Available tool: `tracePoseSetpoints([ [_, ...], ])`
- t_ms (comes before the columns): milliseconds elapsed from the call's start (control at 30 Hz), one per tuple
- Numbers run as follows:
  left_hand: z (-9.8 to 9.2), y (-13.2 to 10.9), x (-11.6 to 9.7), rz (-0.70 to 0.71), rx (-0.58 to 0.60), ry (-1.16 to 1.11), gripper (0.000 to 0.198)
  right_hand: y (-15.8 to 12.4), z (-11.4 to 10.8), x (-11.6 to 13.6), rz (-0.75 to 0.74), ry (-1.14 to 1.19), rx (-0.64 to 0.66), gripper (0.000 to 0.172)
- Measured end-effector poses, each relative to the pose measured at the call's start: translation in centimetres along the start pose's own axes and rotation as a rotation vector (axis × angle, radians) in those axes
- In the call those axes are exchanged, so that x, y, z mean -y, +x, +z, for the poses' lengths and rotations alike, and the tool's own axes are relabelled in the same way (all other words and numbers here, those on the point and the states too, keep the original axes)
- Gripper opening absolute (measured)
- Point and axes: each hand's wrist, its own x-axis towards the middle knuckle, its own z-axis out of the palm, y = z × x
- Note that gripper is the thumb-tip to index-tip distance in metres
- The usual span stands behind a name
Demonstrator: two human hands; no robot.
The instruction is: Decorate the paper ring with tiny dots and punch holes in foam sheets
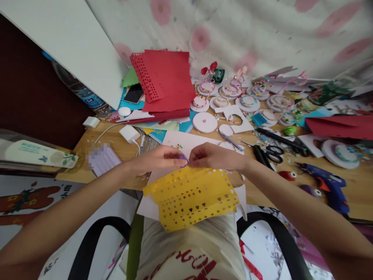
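Between the fingertips of my left hand (159,158) is a small curved purple strip (183,158), which looks like paper. My right hand (210,156) is pinched closed right beside the strip's end; its curled fingers hide what they grip. Just below both hands, a yellow sheet (201,200) punched with hearts, stars and flowers lies over my lap and the table edge. Under it is a white sheet (186,139) with a few tiny coloured paper bits near my left fingers. Lilac tweezers (231,140) rest beyond my right hand.
Red sheets (169,77) and a phone (134,93) lie at the back left. Several white discs (204,122), many bearing bead rings, crowd the back right. Scissors (272,153), a black pen (279,140) and a blue glue gun (328,182) lie at right. A charger (129,133) sits left.
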Motion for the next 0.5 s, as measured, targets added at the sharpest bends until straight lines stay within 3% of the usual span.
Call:
tracePoseSetpoints([
  [267,0.6,-0.1,-0.5,-0.103,-0.030,-0.092,0.027,-0.1,0.1,-0.6,0.029,0.093,-0.019,0.014],
  [400,0.8,-0.3,-0.4,-0.103,-0.021,-0.140,0.027,-0.2,0.6,-1.1,-0.037,0.261,-0.091,0.025],
  [500,1.1,-0.5,-0.7,-0.124,-0.009,-0.165,0.025,-0.3,1.0,-0.9,-0.112,0.281,-0.144,0.024],
])
